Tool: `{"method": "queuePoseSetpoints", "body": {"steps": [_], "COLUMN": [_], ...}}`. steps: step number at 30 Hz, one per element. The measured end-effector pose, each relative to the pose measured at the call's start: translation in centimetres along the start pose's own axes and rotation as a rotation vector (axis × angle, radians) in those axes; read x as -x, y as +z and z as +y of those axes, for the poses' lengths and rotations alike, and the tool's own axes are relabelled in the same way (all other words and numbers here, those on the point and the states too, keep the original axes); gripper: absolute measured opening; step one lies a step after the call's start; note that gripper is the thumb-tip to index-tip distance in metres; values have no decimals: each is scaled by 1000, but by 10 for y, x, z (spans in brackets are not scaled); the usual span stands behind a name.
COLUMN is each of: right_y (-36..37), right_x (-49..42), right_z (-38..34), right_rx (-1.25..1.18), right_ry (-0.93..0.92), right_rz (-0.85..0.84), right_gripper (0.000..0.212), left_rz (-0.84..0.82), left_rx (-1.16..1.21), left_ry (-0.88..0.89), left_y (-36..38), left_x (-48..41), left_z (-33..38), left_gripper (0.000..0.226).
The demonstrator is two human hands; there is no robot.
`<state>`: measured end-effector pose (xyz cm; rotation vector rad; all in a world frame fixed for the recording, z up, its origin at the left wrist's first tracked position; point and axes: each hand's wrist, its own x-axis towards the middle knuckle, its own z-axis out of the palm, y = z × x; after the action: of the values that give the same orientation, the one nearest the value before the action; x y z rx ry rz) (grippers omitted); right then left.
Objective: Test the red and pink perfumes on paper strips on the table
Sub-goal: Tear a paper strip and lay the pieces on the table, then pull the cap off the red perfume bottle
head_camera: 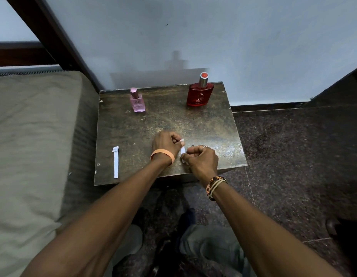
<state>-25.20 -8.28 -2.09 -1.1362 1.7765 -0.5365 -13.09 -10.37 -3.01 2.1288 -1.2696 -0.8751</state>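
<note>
Left grip: closed in a pinch on the upper end of the held strip; lower centre of frame, low over the worktop.
Right grip: fingers curled, pinching the lower part of the same strip; just beside the left grip, almost touching.
Held strip: narrow white paper, stretched between both grips; contact with the worktop not discernible.
Second strip: flat on the worktop at its lower left, top end folded over; well apart from both grips.
Pink perfume: small bottle, upright, upper left of the worktop, untouched.
Red perfume: larger bottle, upright, upper right of the worktop, untouched.
Step in hand: judged as folding an end of the held strip to match the second; no spraying yet.
Handling, strips: very light, limp, easily creased or blown aside. Hold at one end by fingertips only; keep the far end free for the spray.
Handling, bottles: apparently glass, smooth, breakable, the pink one easily tipped. Grasp around the flat sides of the body, one finger on the sprayer top.
Risk: strip damp after spraying, likely softer still; separate strip per perfume advised.
</note>
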Motion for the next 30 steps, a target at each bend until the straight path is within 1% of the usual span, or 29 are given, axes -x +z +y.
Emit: {"method": "queuePoseSetpoints", "body": {"steps": [4,8,11,14,17,19,23,25,27,30], "right_y": [-2,-17,-31,-41,-47,-48,-48,-48,-46,-47], "right_x": [3,1,-15,-39,-63,-79,-105,-117,-122,-119], "right_z": [-4,-12,-29,-50,-69,-81,-101,-106,-109,-111], "right_rx": [72,84,99,121,142,157,217,250,292,343], "right_ry": [-20,-103,-183,-239,-263,-292,-361,-393,-433,-484], "right_rz": [45,132,150,189,191,165,57,22,20,60], "right_gripper": [23,20,29,44,67,79,90,89,76,56], "left_rz": [34,103,162,186,161,134,23,-10,-31,-57], "left_rx": [24,126,156,149,118,97,152,162,220,329], "left_ry": [-22,-29,-7,35,93,118,158,174,192,206], "left_y": [-1,-9,-20,-29,-34,-35,-29,-24,-18,-14], "left_x": [0,-7,-21,-38,-53,-62,-80,-85,-86,-84], "left_z": [-2,-2,4,18,39,54,75,81,83,81], "left_gripper": [23,19,22,28,36,42,54,57,56,56]}}
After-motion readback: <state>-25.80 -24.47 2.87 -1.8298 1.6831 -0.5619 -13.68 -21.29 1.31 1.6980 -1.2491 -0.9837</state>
